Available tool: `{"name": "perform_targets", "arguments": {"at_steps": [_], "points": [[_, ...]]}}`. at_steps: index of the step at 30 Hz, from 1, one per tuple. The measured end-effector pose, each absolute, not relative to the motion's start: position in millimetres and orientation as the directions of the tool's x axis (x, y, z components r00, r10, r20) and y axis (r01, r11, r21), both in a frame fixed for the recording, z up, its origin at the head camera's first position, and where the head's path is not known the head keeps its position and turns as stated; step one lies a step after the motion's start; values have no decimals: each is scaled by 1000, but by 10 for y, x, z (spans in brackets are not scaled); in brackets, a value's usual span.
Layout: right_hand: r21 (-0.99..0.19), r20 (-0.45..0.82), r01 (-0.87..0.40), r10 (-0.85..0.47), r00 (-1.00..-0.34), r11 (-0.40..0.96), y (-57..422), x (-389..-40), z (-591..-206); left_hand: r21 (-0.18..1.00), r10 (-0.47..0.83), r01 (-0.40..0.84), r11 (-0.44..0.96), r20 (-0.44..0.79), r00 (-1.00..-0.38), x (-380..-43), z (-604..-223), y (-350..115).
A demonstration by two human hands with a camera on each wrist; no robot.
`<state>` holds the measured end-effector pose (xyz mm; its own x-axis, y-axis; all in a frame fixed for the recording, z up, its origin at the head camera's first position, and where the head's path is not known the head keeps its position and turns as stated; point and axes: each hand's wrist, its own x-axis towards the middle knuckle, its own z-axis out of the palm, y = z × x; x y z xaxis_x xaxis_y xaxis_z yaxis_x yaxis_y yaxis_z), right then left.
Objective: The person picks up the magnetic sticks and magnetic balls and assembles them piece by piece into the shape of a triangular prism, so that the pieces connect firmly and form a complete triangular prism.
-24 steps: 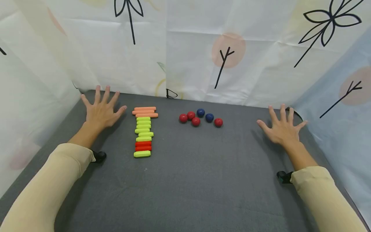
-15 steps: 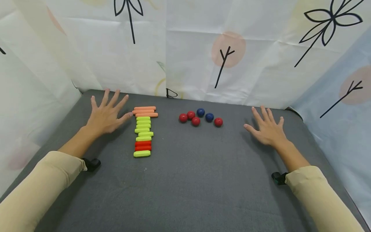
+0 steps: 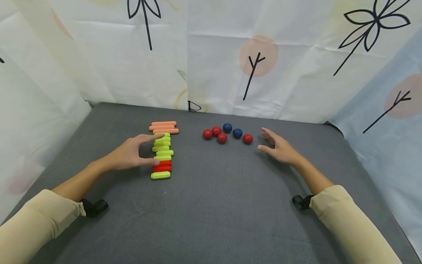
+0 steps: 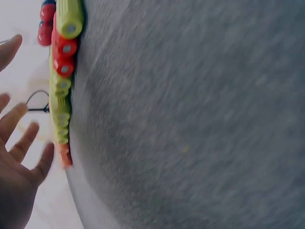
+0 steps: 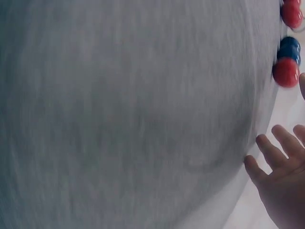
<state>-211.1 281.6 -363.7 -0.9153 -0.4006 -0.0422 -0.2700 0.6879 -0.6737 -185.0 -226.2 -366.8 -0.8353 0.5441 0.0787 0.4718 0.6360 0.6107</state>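
Note:
A column of small ribbed plastic sticks lies on the grey table: three orange sticks (image 3: 164, 127) at the far end, several yellow-green sticks (image 3: 162, 149) and two red sticks (image 3: 162, 168). Over the column's left side my left hand (image 3: 133, 153) hovers, thumb and forefinger spread apart with nothing between them. In the left wrist view its fingers (image 4: 19, 148) are apart from the sticks. My right hand (image 3: 278, 148) is just right of a red ball (image 3: 247, 138), fingers loosely bent and holding nothing. Two blue balls (image 3: 237, 133) and several other red balls (image 3: 222, 138) sit left of that one.
The grey cloth-covered table (image 3: 211, 212) runs back to a white printed curtain (image 3: 217, 73). More curtain hangs at the left side (image 3: 29, 121) and the right side (image 3: 389, 121). Black wrist straps (image 3: 95, 208) show at both sleeves.
My left hand has come toward me and turned, its thumb and forefinger now over the sticks. The right hand has moved left, close to the balls. Sticks and balls have stayed put.

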Motion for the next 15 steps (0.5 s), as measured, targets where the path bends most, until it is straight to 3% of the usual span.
{"name": "perform_targets", "arguments": {"at_steps": [6, 15], "points": [[-748, -49, -241, -413, -909, 618, 2634, -2125, -3650, 739, 626, 465, 488, 75, -776, -1773, -3696, -2268], [-807, -41, -142, -294, -955, 574, 2444, -2238, -3718, 846, 724, 382, 371, -6, -690, -1697, -3744, -2238]]}}
